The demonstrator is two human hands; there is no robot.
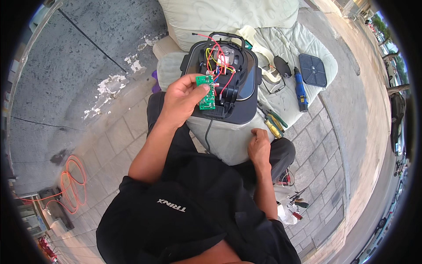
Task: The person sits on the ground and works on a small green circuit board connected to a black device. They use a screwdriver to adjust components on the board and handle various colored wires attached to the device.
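Our L hand (181,97): fingers pinching green rectangular circuit bd (206,102) over black boxy appliance (247,107), blocking part of its innards. R hand (259,144) curled nr yellow-handled tool (273,128); can't tell if gripping. Blue pen-shaped tool (300,90) beyond.

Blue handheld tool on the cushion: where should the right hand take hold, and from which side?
Likely the blue tool by its thick body, coming from the near side: it lies lengthwise, wide end toward the person, narrow dark end pointing away.
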